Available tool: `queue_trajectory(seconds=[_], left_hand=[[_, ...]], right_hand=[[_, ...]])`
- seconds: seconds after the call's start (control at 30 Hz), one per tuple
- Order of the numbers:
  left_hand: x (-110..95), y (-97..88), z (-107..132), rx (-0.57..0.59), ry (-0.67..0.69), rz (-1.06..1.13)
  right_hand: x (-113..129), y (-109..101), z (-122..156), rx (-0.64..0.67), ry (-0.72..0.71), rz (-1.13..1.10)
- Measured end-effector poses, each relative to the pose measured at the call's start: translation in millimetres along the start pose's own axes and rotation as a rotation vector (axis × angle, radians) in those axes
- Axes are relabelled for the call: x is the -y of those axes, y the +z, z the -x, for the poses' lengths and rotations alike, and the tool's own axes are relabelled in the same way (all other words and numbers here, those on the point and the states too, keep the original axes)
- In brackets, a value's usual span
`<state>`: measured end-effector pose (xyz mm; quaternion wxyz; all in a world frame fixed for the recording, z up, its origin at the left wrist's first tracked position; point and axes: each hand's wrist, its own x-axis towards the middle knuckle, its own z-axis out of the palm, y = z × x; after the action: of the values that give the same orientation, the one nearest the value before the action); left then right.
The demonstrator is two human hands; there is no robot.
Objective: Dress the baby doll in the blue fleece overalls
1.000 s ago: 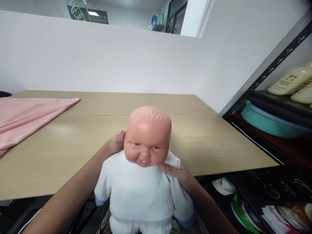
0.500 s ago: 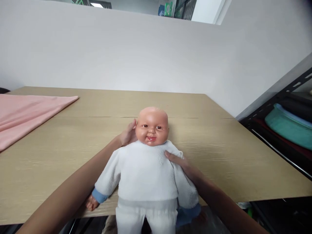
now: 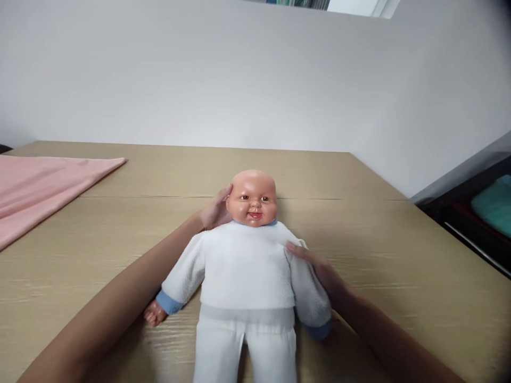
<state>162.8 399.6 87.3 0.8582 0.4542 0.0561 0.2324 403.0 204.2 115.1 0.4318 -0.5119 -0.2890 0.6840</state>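
A baby doll [image 3: 249,271] in a white fleece top with blue cuffs and white trousers lies face up over the table [image 3: 167,170], its head toward the far side. My left hand [image 3: 217,211] cups the back and side of the doll's head; most of its fingers are hidden behind it. On the other side, my right hand [image 3: 319,263] grips the doll at the shoulder and upper arm, thumb on the front of the top and the other fingers out of sight behind. The doll's lower legs run out of view at the bottom.
Pink cloth [image 3: 48,186] lies spread on the left part of the table. A pale wall [image 3: 223,80] rises behind the far edge. At the right stands a black rack [image 3: 459,213] with folded teal fabric [image 3: 497,205] on it.
The doll, held in both hands, has moved forward over the table and slightly right. My view has tilted down, and the doll's blue collar now shows.
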Motion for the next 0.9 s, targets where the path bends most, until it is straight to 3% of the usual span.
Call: queue_trajectory(seconds=[0.27,0.5,0.63,0.77,0.9], left_hand=[[1,-32.8,-23,-0.1,-0.034,0.127],[-18,-45.3,-44,-0.218,0.051,0.106],[-35,-63.1,-55,-0.228,0.121,0.117],[-48,-77.7,-63,-0.243,0.146,0.104],[-55,-81.0,-64,-0.166,0.13,0.065]], right_hand=[[5,-19,1,-0.028,0.01,0.095],[1,-32,-7,-0.043,-0.286,0.377],[-3,-35,-9,-0.073,-0.362,0.549],[-8,-33,-11,-0.203,-0.386,0.693],[-15,-32,-17,-0.288,-0.385,0.682]])
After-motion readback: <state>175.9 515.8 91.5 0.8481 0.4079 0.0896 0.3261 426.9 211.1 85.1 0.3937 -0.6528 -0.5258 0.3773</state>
